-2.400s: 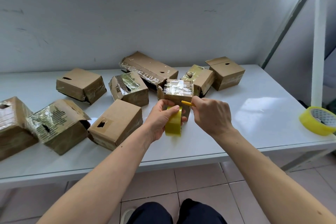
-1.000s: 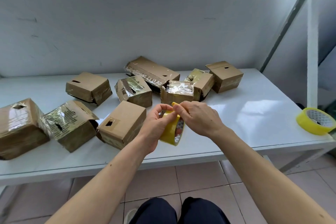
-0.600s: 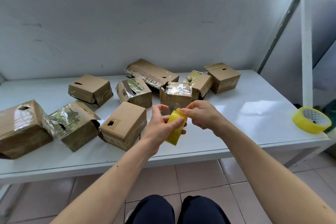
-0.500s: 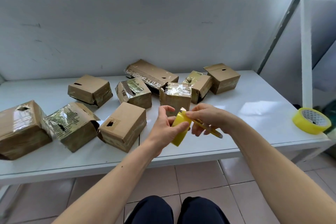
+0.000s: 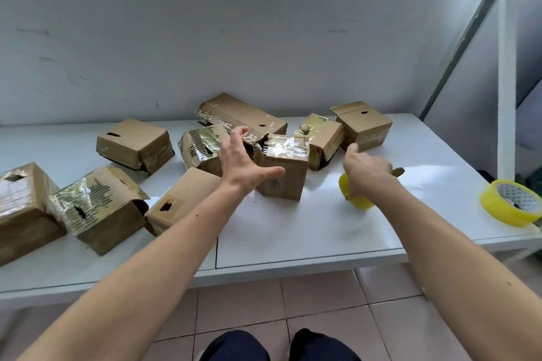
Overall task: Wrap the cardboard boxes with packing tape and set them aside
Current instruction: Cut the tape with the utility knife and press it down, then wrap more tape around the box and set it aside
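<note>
Right hand [image 5: 368, 171] covers most of the yellow tape roll [image 5: 356, 199]; only its lower rim shows. A grey tip [image 5: 399, 171] pokes out past the knuckles, too little visible to identify. Left hand [image 5: 245, 165] hides the near left edge of the tape-topped box [image 5: 286, 177]; contact unclear. Leftmost box [image 5: 20, 214] is cut by the frame edge. Second tape roll [image 5: 511, 206] is clipped at the right edge. Printing inside its core is unreadable.
</note>
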Available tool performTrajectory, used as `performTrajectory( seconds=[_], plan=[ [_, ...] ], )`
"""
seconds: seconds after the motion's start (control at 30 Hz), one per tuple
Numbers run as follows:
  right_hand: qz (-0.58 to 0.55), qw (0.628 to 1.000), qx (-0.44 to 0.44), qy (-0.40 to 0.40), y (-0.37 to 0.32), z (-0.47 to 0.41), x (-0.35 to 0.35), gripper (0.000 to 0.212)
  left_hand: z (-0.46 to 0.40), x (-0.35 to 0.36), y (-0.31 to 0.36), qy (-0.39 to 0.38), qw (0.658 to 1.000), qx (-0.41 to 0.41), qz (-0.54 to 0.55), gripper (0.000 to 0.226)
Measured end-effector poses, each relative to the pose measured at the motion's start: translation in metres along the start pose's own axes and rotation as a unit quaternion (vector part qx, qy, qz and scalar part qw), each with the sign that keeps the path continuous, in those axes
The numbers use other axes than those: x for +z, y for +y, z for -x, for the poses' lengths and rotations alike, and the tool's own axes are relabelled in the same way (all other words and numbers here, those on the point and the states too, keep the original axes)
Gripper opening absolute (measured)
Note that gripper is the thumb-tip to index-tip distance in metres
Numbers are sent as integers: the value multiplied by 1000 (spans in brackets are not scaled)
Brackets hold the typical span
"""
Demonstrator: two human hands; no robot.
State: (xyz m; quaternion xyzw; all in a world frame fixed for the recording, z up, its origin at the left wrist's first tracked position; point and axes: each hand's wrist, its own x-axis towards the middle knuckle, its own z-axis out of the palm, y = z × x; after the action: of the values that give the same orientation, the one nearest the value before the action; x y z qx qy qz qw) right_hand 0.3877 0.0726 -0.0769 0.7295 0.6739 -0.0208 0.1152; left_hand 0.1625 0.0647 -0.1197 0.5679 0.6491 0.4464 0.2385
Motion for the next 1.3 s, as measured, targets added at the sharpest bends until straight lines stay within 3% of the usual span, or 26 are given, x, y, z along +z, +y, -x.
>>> performTrajectory(
  seconds=[0.1, 0.17, 0.23, 0.33, 0.4, 0.5, 0.63, 0.83, 0.93, 1.1, 1.3],
  plan=[
    [44, 999, -18, -7, -11, -14, 13, 43, -27, -2, -14, -133, 990, 18, 32, 135],
    [52, 998, -27, -13, -14, -17, 12, 39, -38, 0, -21, -208, 976, 14, 64, 140],
    [42, 998, -33, -18, -17, -17, 3, 30, -42, 6, -25, -226, 971, 11, 84, 134],
    [-67, 992, -39, 96, -26, -18, -19, 9, -41, 15, -25, -217, 970, -13, 109, 125],
    [-196, 966, -48, 164, -44, -18, -30, 28, -31, 20, -27, -183, 974, -8, 133, 125],
    [-325, 941, -54, 80, -85, -17, -32, 49, 3, 27, -26, -109, 979, 1, 172, 124],
    [-235, 971, -19, 30, -115, -15, -9, 60, 42, 27, -28, -52, 983, 1, 178, 107],
    [-159, 986, -3, 52, -122, -10, 4, 62, 46, 29, -35, -37, 988, 17, 150, 97],
    [-157, 985, -10, 66, -124, -7, 6, 62, 45, 28, -38, -40, 989, 27, 139, 96],
    [-207, 978, -2, 3, -117, -15, -5, 62, 47, 27, -37, -54, 990, 33, 127, 92],
    [-137, 988, -2, 64, -123, -15, 7, 60, 45, 27, -42, -59, 991, 35, 118, 92]
  ],
)
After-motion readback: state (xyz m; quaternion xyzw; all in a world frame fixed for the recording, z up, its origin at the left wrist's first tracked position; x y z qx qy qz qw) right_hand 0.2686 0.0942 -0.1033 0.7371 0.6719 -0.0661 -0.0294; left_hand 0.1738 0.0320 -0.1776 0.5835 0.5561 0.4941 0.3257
